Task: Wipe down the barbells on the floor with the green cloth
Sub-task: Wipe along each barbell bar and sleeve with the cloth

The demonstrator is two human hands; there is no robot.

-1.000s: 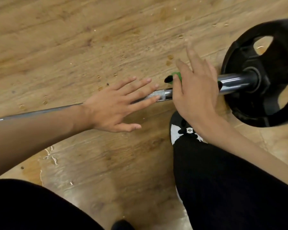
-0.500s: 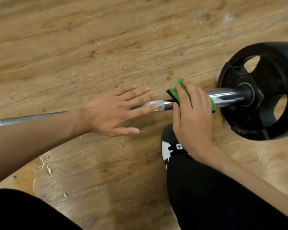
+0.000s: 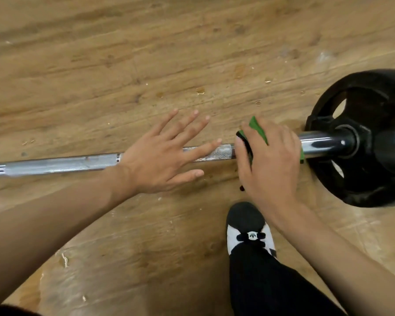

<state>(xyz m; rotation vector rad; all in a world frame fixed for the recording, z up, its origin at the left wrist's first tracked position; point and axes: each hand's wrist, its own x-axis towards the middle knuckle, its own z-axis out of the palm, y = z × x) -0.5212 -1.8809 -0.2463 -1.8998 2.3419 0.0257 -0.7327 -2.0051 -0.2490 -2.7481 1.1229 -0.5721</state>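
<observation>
Head view: bar [image 3: 62, 164] flat on wood floor [image 3: 100, 65], black plate [image 3: 363, 185] at its right end. Right hand [image 3: 269, 165] wrapped over cloth [image 3: 258, 128] on the bar just beside the plate, fingers curled around both. Left hand [image 3: 155, 160] farther from the plate, laid open across the bar, fingers spread straight.

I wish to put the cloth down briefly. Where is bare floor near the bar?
Bare wooden floor lies wide beyond the barbell, past the left hand. Another patch lies between the left forearm and the shoe. Crowded: beside the weight plate, where the right hand grips the green cloth.
</observation>
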